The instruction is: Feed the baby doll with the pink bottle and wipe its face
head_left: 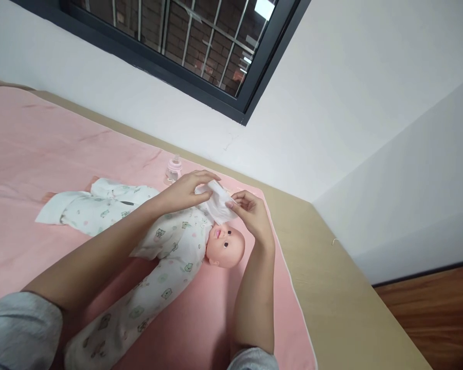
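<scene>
A white tissue or wipe [220, 203] is stretched between my two hands, just above a baby doll's head [231, 249]. My left hand [191, 190] pinches its left side between thumb and fingers. At its right edge, my right hand [250, 208] grips it between thumb and forefinger. The doll lies on its back in white pyjamas [177, 246] printed with small green animals. Its face shows below the tissue, and my left forearm crosses over its body. Behind my left hand stands a small baby bottle [173, 169] with a pink collar.
A pink mat [34, 144] lies under the doll on a light wooden table [316, 288]. Along the far side runs a white wall [278, 144] with a dark-framed, barred window [243, 113]. A brown wood-grain panel [440, 308] is at the lower right.
</scene>
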The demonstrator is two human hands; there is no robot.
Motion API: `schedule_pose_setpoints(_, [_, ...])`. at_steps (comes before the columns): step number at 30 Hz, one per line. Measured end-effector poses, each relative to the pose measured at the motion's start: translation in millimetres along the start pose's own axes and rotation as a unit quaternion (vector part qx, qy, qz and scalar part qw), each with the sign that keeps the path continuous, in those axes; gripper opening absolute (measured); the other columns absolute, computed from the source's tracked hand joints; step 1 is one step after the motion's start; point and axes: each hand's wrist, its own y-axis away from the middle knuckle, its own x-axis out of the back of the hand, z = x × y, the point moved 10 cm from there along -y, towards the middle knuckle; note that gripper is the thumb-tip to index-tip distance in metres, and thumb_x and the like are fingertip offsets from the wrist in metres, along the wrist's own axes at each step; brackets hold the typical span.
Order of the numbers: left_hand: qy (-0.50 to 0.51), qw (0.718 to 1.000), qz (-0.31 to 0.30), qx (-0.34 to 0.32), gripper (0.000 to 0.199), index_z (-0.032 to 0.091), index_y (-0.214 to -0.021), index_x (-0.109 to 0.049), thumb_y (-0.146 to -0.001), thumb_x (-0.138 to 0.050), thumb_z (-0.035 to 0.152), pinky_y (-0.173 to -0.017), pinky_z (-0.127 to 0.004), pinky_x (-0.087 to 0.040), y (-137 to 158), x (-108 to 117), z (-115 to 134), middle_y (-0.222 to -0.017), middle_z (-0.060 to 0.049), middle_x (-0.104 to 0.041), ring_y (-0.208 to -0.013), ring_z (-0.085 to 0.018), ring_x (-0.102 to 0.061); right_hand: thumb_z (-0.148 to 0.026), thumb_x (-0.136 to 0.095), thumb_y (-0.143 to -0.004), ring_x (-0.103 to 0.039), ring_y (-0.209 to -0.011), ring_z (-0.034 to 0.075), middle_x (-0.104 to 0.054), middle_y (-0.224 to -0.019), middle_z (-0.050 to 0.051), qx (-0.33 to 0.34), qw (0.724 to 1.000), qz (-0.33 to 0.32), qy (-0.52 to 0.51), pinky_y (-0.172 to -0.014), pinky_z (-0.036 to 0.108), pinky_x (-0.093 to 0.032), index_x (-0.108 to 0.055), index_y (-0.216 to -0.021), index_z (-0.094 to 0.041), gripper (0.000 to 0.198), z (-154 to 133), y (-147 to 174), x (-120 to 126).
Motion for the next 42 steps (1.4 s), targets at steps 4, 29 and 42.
schedule_pose_setpoints(4, [0.058,0.996,0.042,0.052,0.043,0.021,-0.130,-0.057,-0.089,-0.054,0.032,-0.107,-0.042,-0.044,0,15,-20,-0.134,-0.008,-0.062,-0.127,-0.026,-0.055,-0.042,-0.073,-0.074,-0.060,-0.074,0.016,-0.065,-0.077,0.001,-0.029,0.998,0.057,0.003,-0.067,0.026,-0.048,-0.059,-0.099,-0.021,0.035,24,-7,23])
schedule_pose_setpoints(29, [0.134,0.930,0.273,0.206,0.016,0.018,-0.093,-0.071,-0.084,-0.063,0.029,-0.102,-0.035,-0.044,46,157,-114,-0.101,-0.003,-0.073,-0.107,-0.022,-0.063,-0.029,-0.054,-0.071,-0.061,-0.080,0.019,-0.072,-0.098,0.006,-0.155,0.974,0.071,0.149,-0.074,0.032,-0.047,-0.072,-0.094,-0.020,0.031,103,-34,47])
schedule_pose_setpoints(42, [0.125,0.943,0.233,0.203,0.024,0.020,-0.100,-0.070,-0.086,-0.063,0.038,-0.106,-0.037,-0.042,43,149,-123,-0.115,-0.004,-0.071,-0.116,-0.024,-0.061,-0.015,-0.056,-0.072,-0.065,-0.110,0.022,-0.069,-0.125,0.007,-0.116,0.983,-0.018,0.144,-0.101,0.041,-0.047,-0.068,-0.124,-0.021,0.054,103,-115,26])
